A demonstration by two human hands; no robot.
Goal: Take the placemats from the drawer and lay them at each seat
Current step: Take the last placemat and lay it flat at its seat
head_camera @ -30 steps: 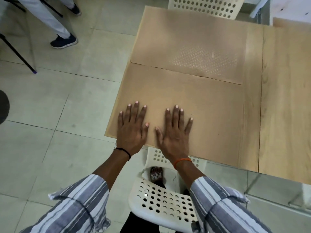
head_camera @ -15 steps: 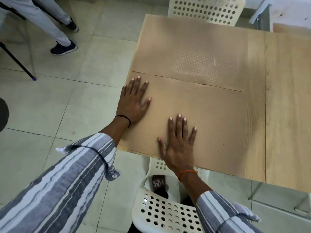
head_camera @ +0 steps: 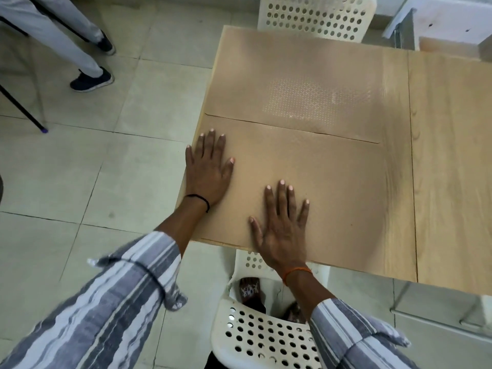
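Two tan placemats lie on the table (head_camera: pixel 450 161), one behind the other, their edges meeting along a seam across the middle. The near mat (head_camera: pixel 319 187) sits at the table's front left corner, its front edge along the table's edge, above a white perforated chair (head_camera: pixel 266 339) pushed partly under. The far mat (head_camera: pixel 300 75) covers the back left part, in front of a second chair (head_camera: pixel 316 16) at the far side (a patch of pale dotted texture shows on this mat).

Both hands press flat on the near mat, palms down, gripping nothing. The left hand (head_camera: pixel 207 174) rests by the mat's left edge, fingers close together and thumb out, with a black band at the wrist. The right hand (head_camera: pixel 282 225) lies nearer the front edge, fingers spread, an orange band at the wrist. Striped sleeves cover both forearms.

On the tiled floor (head_camera: pixel 106 161) at upper left stand another person's legs (head_camera: pixel 66 43) in dark shoes.
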